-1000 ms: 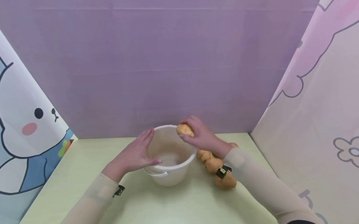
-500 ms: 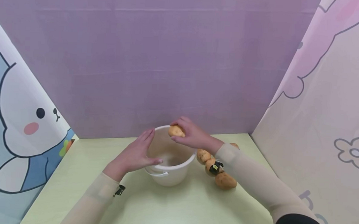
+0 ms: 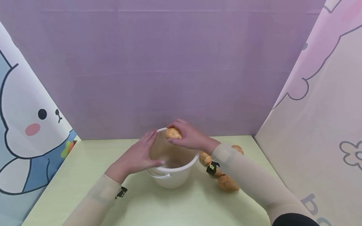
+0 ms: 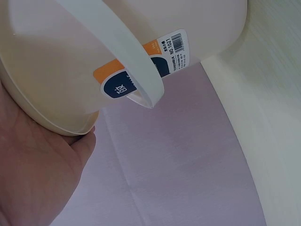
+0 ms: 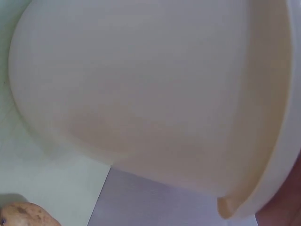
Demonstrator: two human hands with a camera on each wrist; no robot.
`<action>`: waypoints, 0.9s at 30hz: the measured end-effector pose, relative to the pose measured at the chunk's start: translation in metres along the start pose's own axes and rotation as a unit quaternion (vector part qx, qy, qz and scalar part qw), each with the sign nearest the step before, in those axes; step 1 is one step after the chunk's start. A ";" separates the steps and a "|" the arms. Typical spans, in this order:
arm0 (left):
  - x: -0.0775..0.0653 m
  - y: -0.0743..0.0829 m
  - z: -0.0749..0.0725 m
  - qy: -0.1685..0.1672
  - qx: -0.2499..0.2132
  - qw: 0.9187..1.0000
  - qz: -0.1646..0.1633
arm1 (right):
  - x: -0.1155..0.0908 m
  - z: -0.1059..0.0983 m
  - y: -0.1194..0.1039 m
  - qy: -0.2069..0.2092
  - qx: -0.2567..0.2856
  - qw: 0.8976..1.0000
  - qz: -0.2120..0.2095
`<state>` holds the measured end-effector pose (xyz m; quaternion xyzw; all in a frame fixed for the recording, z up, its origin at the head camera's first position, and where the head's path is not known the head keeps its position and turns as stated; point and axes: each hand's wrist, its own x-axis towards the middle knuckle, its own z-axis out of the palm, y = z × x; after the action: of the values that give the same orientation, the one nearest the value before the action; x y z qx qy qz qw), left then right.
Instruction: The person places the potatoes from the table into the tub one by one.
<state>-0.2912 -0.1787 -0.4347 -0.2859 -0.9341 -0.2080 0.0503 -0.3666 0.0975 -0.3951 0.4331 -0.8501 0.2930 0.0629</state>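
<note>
A white plastic bucket (image 3: 176,174) stands upright on the table, its bail handle hanging at the near side in the head view. My left hand (image 3: 136,157) holds its left rim, with the thumb reaching over the edge and the fingers along the far-left side. In the left wrist view the palm (image 4: 35,169) lies against the rim, beside a sticker on the wall. Over the bucket's mouth, near the far rim, my right hand (image 3: 187,135) grips a potato (image 3: 173,133) between thumb and fingers. The right wrist view shows mostly the bucket's outer wall (image 5: 141,84).
Right of the bucket lie several more potatoes, among them a near one (image 3: 228,183) and a far one (image 3: 237,149), partly behind the right forearm. A purple backdrop (image 3: 182,73) rises behind the pale green table (image 3: 165,212). Printed panels flank both sides.
My right hand has carried the potato leftward, from the bucket's right rim to over its mouth. The left hand keeps its place on the rim.
</note>
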 end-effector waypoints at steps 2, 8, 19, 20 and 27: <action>0.001 0.001 0.000 0.001 0.000 1.000 0.001 | 0.001 0.001 0.001 -0.003 -0.001 1.000 0.003; 0.003 0.002 -0.002 0.002 -0.001 1.000 0.003 | 0.005 0.003 0.002 -0.016 -0.005 1.000 0.010; 0.002 0.004 -0.003 0.007 -0.009 1.000 0.005 | 0.007 0.009 0.005 -0.018 -0.034 0.999 -0.001; 0.002 0.004 -0.002 0.006 -0.008 1.000 0.003 | 0.007 0.010 0.006 -0.018 -0.036 0.999 -0.001; -0.001 0.004 -0.001 0.008 -0.001 1.000 0.004 | 0.006 0.012 0.007 -0.018 -0.046 0.999 -0.014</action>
<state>-0.2881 -0.1764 -0.4327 -0.2881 -0.9323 -0.2111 0.0580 -0.3742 0.0902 -0.4057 0.4463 -0.8577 0.2449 0.0717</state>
